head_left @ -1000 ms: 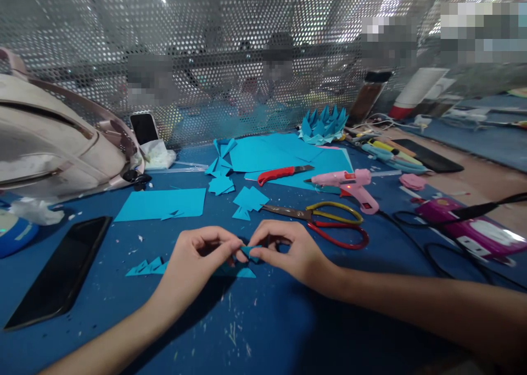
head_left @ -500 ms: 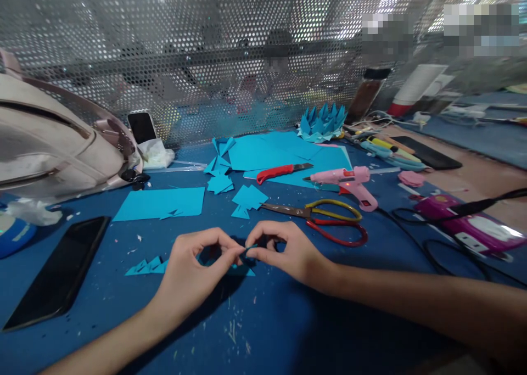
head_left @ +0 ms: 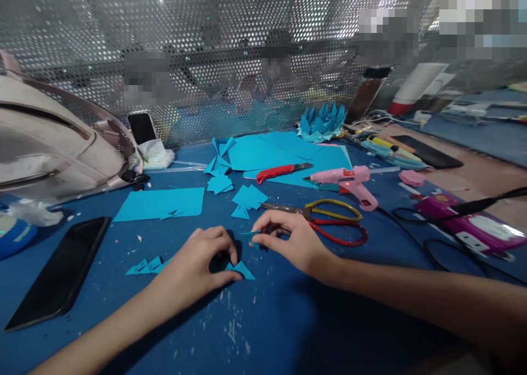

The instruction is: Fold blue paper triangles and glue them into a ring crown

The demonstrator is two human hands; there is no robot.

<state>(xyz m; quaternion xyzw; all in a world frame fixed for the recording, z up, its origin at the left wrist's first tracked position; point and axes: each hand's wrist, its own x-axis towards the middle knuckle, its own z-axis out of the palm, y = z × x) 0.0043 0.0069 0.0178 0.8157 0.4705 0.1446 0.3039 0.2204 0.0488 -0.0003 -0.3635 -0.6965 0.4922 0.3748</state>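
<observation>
My left hand [head_left: 203, 261] rests low over the table, thumb and forefinger closed on the right end of a blue folded paper strip [head_left: 244, 270]. The strip's toothed left end [head_left: 146, 266] shows past the wrist; the hand hides its middle. Slightly higher, my right hand [head_left: 290, 240] pinches a small folded blue paper piece [head_left: 256, 238] between thumb and fingertips, apart from the strip. Behind the right hand lie scissors [head_left: 335, 213] with one yellow and one red handle. Small blue paper squares [head_left: 249, 196] sit just beyond both hands.
A pink glue gun [head_left: 349, 182] and red-handled knife [head_left: 278, 173] lie farther back, near blue sheets [head_left: 263, 150] and a blue paper flower [head_left: 321, 123]. A phone [head_left: 61, 270] and bag [head_left: 53, 133] occupy the left. A purple power strip [head_left: 465, 221] with cables is at right.
My hands have come apart. The right has moved slightly up and right with the small folded paper, while the left has lowered its fingers onto the strip's right end.
</observation>
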